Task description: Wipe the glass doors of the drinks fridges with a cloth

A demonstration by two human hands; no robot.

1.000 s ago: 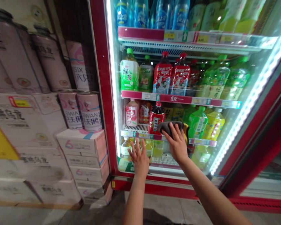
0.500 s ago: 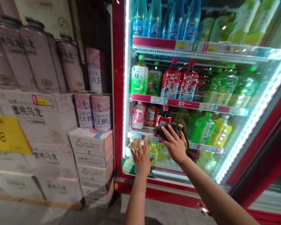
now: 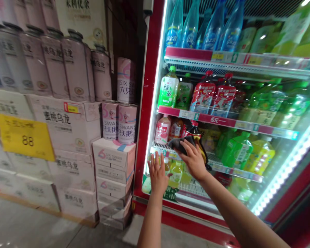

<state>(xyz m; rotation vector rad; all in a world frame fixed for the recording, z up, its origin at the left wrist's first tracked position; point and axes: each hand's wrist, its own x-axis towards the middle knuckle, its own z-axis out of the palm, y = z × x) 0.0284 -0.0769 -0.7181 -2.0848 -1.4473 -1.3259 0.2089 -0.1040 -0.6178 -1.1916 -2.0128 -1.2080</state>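
Observation:
A dark grey cloth (image 3: 181,144) with a yellow side lies under my right hand (image 3: 193,160), which holds it spread against what looks like the glass front of a lit drinks fridge (image 3: 151,86). Behind the cloth, a dark bottle with a red cap (image 3: 192,128) is partly covered. To the left and a little lower, my left hand (image 3: 158,175) is open, fingers spread and pointing up, with nothing in it. It appears to rest on the glass, in front of the lowest shelf's yellow-green bottles (image 3: 176,174). A pink bottle (image 3: 162,129) stands above it.
Stacked white and pink cartons (image 3: 113,160) stand left of the fridge, with pink cans (image 3: 126,124) and tall canisters (image 3: 76,65) on top. A yellow price sign (image 3: 26,136) hangs on the cartons. Grey floor (image 3: 88,237) shows below.
My view has turned left, so the fridge and cartons sit farther right in the picture. Against the shelves, my right hand and the cloth have shifted left. The left hand stays spread.

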